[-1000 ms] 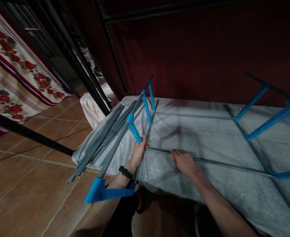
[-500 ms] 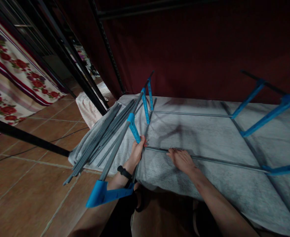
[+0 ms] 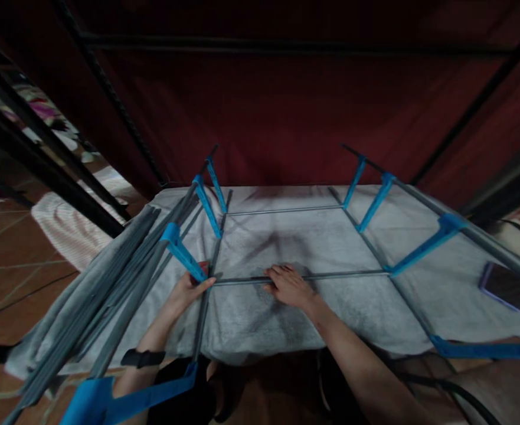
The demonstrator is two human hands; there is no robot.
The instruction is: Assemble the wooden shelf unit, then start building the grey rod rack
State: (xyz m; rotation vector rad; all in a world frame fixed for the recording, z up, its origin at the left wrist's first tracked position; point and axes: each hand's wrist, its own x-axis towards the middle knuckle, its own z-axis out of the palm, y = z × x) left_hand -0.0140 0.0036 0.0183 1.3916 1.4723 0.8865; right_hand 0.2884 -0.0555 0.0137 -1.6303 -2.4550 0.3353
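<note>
While the left hand (image 3: 187, 288) clamps a blue connector (image 3: 182, 252), right hand (image 3: 290, 284) flat — fingers spread — on the grey rod (image 3: 343, 274) between them.

The left hand (image 3: 187, 287) covers the joint where the blue connector (image 3: 182, 252) meets the grey cross rod (image 3: 330, 275), so whether they are seated together cannot be told. The right hand (image 3: 288, 285) hides the stretch of that rod beneath its palm, and its grip is unclear. The bundle of grey rods (image 3: 87, 301) runs out past the lower left edge. The blue corner piece (image 3: 109, 401) is cut off at the bottom. The dark flat object (image 3: 504, 285) on the grey cloth (image 3: 441, 295) is too blurred to identify.
</note>
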